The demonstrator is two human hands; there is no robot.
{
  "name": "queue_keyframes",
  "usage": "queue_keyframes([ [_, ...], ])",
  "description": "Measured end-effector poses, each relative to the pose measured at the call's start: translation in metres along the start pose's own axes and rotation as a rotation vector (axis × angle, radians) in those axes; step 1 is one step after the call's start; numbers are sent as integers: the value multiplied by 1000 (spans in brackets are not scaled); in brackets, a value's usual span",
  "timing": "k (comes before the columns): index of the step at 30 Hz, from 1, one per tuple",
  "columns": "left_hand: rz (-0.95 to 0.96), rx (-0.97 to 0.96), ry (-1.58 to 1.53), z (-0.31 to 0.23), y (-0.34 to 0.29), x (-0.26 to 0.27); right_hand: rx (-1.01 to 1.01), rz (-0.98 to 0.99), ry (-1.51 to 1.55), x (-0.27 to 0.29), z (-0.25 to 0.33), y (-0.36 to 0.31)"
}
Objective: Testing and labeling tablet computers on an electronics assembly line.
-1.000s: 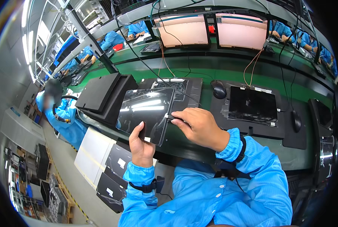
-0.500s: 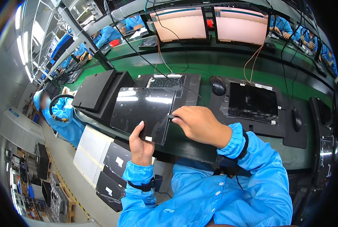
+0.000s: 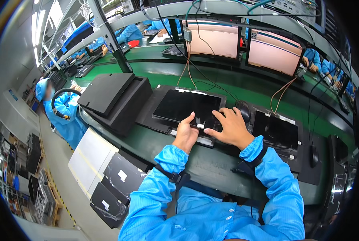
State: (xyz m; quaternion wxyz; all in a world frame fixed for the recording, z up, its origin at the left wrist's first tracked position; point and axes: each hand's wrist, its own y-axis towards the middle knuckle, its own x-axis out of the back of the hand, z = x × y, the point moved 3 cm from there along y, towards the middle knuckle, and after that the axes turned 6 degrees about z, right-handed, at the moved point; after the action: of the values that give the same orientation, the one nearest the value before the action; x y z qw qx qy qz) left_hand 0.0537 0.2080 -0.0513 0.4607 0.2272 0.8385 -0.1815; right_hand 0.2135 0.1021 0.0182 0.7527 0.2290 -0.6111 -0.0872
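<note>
A dark, glossy tablet-sized screen panel [image 3: 183, 105] lies over the black fixture [image 3: 149, 114] on the bench. My left hand [image 3: 186, 135] grips its near edge, thumb on the face and the other fingers mostly hidden beneath. At its right end, my right hand [image 3: 232, 129] has its fingers spread, with fingertips touching or very near the edge and the thumb by the near right corner. Small white tabs show along the panel's edges. To the right, a second dark screen panel [image 3: 275, 130] rests on another black fixture, apart from my hands.
Black foam blocks [image 3: 127, 102] stand left of the panel. Two computer mice, one a black mouse [image 3: 243, 111], sit by the fixtures. Beyond are two monitors [image 3: 213, 38] with hanging cables. Wrapped dark panels [image 3: 125, 174] lie at lower left. A co-worker [image 3: 65, 116] is at far left.
The screen panel has moved from being held tilted above the bench's near side onto the fixture. My right hand has gone from a pinch at its edge to spread fingers. The view has shifted.
</note>
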Motion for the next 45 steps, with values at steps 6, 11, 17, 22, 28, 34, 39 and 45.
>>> queue_keyframes([
  [6,46,159,-70,-18,-6,-10,18,27,17,-21,-13,17],
  [11,-19,290,1170,-76,-54,21,145,-53,-26,-31,-15,11],
  [17,-50,-468,2151,-134,-12,52,89,67,-75,-28,-10,13],
  [22,-4,-431,2097,-139,6,72,96,140,-11,7,8,22],
  [28,-112,-573,1495,-133,-145,49,92,815,-32,80,35,-91],
  [34,-506,-778,1762,-95,-334,102,85,700,-229,73,21,-162],
  [39,-1239,-593,2231,-130,-488,190,123,594,594,54,113,-93],
  [45,-1299,-359,2012,-92,-543,234,128,642,1219,-84,273,-23],
])
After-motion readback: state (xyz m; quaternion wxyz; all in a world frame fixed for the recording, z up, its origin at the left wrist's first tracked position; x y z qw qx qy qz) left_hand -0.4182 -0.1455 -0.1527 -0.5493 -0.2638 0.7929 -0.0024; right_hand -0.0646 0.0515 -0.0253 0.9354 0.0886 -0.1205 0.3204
